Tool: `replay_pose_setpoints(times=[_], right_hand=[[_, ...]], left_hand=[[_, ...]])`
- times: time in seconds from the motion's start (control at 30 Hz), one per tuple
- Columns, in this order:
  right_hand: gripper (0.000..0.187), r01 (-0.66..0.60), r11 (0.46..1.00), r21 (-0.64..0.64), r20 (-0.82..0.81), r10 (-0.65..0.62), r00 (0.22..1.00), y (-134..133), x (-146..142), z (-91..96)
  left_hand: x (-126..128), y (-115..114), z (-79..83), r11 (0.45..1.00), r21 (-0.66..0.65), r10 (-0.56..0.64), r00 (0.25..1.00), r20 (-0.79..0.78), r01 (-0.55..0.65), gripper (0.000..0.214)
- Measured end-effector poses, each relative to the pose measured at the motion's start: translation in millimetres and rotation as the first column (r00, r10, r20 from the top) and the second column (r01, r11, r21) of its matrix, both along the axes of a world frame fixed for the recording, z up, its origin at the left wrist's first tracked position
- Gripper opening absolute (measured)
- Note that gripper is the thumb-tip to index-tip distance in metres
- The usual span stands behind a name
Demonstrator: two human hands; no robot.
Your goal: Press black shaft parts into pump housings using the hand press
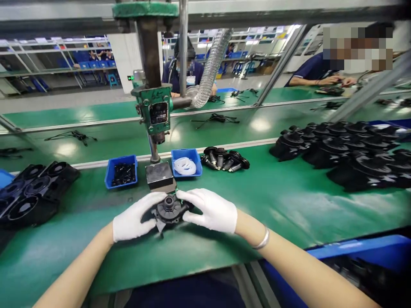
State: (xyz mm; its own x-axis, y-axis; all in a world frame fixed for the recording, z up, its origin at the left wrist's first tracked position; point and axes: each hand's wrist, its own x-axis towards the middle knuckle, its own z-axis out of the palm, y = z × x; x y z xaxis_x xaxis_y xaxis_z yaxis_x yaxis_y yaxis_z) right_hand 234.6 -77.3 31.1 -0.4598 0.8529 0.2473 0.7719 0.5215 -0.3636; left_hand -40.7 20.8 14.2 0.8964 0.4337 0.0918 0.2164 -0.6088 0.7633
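Note:
Both my hands wear white gloves and hold one round black plastic housing (170, 208) between them, just in front of the press. My left hand (136, 217) grips its left edge, thumb at the near side. On the opposite side my right hand (210, 209) has fingers and thumb around the rim. The housing has a raised ring on top, facing up, and a small pale triangular piece shows at its near left edge. Behind it stands the green press (156, 111) with a dark metal block (159, 175) at its base.
A blue bin of small black parts (121, 172) and a blue bin of white rings (186, 164) flank the block. Coiled black cables (226, 159) lie beside them. Black housings crowd the left (35, 192) and right (349, 149). A blue crate (359, 246) sits at lower right. Co-workers sit beyond.

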Motion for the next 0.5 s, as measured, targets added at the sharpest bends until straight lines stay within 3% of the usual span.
replay_pose_setpoints(times=[0.1, 0.2, 0.37, 0.5], right_hand=[[0.052, -0.045, 0.999, 0.022, 0.096, 0.043, 0.994, 7, -3, -3.1], [0.055, -0.045, 0.998, 0.046, 0.131, 0.039, 0.991, 11, -7, -10.5], [0.054, -0.005, 0.990, 0.143, 0.147, -0.016, 0.989, 7, -11, -22.6], [0.054, 0.010, 0.989, 0.145, 0.130, -0.029, 0.991, 3, -14, -25.9]], left_hand=[[-2, -7, 9.0, 0.992, 0.128, 0.034, 0.997, -0.071, -0.024, 0.096], [4, -15, 2.1, 0.979, 0.167, 0.142, 0.981, -0.130, -0.119, 0.117], [10, -19, -21.3, 0.966, 0.187, 0.201, 0.973, -0.115, -0.177, 0.119], [10, -21, -26.8, 0.959, 0.200, 0.223, 0.971, -0.086, -0.202, 0.120]])
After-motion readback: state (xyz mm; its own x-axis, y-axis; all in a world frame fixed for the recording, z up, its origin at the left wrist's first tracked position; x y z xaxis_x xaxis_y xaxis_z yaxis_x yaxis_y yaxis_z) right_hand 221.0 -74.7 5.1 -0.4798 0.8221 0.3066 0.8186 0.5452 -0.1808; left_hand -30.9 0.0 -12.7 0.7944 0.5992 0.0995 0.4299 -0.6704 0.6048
